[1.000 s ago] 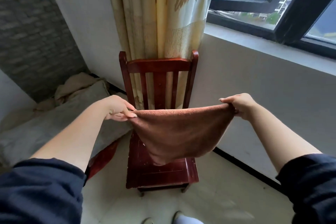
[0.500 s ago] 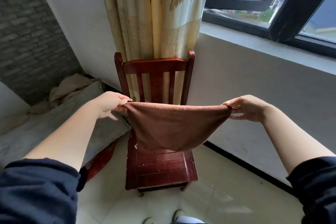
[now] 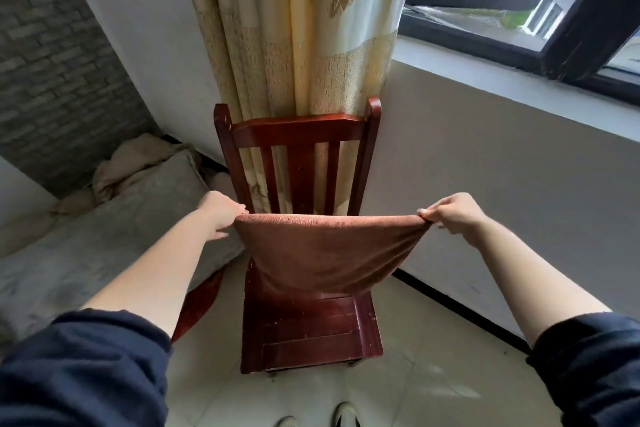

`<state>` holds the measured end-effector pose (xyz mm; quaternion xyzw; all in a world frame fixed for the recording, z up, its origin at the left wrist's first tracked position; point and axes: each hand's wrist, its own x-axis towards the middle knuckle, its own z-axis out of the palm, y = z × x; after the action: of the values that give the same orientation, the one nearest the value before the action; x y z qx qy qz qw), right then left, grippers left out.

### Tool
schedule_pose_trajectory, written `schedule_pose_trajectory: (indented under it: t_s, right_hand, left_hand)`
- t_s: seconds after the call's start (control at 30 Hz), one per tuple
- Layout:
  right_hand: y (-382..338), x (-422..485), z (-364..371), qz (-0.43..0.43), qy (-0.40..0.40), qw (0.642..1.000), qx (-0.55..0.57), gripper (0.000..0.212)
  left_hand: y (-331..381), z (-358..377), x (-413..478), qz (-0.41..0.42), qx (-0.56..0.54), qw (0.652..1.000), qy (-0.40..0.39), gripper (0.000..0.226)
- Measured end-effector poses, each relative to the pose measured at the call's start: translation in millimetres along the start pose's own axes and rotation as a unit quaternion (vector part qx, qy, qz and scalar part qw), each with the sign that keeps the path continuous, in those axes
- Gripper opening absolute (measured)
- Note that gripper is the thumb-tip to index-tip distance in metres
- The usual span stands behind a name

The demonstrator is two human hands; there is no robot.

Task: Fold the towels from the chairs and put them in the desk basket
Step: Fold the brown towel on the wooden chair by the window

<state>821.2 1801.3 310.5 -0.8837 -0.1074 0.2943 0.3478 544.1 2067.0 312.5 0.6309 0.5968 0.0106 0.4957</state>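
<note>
A brown towel (image 3: pixel 327 251) hangs stretched between my two hands above the seat of a dark red wooden chair (image 3: pixel 301 128). My left hand (image 3: pixel 221 213) pinches its left top corner. My right hand (image 3: pixel 453 213) pinches the right top corner. The towel's top edge is taut and level, and its lower part sags in a curve in front of the chair back, hiding the back of the seat. The basket and desk are not in view.
A cream patterned curtain (image 3: pixel 298 28) hangs behind the chair. A grey padded bed or cushion (image 3: pixel 104 236) with crumpled cloth lies to the left. A grey wall under a window sill (image 3: pixel 519 69) runs along the right. White tiled floor (image 3: pixel 433 374) lies around the chair.
My hands have moved further apart and pulled the towel's top edge taut. The sagging lower part has risen higher over the seat.
</note>
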Motion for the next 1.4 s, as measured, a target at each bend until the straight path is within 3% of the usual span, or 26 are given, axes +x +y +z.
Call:
schedule_pose_trajectory:
  t_s: [0.13, 0.27, 0.4, 0.6, 0.77, 0.93, 1.13, 1.27, 1.4]
  right_hand:
    - [-0.2, 30.2, 22.9, 0.039, 0.019, 0.992, 0.120, 0.018]
    - [-2.4, 50.3, 36.1, 0.009, 0.022, 0.988, 0.151, 0.012]
    - [-4.1, 59.0, 41.3, -0.013, 0.023, 0.983, 0.180, 0.012]
    - [23.2, 48.8, 57.3, 0.004, 0.005, 0.982, 0.189, 0.010]
    - [89.9, 47.7, 106.9, 0.030, -0.022, 0.991, 0.125, 0.014]
    - [188.7, 45.2, 162.5, 0.092, -0.049, 0.992, 0.072, 0.006]
    - [273.5, 29.6, 199.6, 0.161, -0.089, 0.983, 0.026, 0.007]
    - [301.6, 24.7, 209.4, 0.193, -0.111, 0.974, -0.035, 0.021]
    - [324.7, 24.1, 215.8, 0.203, -0.155, 0.959, -0.125, 0.015]
  left_hand:
    - [4.8, 16.0, 22.4, -0.054, -0.151, 0.987, 0.018, 0.016]
    - [10.0, 20.5, 41.8, -0.033, -0.166, 0.985, 0.024, 0.012]
    - [9.9, 17.3, 49.3, -0.006, -0.164, 0.985, 0.047, 0.021]
    - [-39.7, 24.7, 45.6, 0.017, -0.144, 0.986, 0.080, 0.015]
    - [-135.4, 66.9, 61.9, -0.056, -0.103, 0.988, 0.102, 0.014]
    - [-238.5, 124.5, 59.2, -0.120, -0.044, 0.986, 0.107, 0.029]
    - [-326.1, 173.3, 44.2, -0.189, -0.011, 0.981, 0.052, 0.029]
    - [-358.1, 186.0, 38.6, -0.223, 0.013, 0.975, 0.000, 0.036]
    - [-392.2, 193.5, 40.5, -0.243, 0.059, 0.968, -0.035, 0.031]
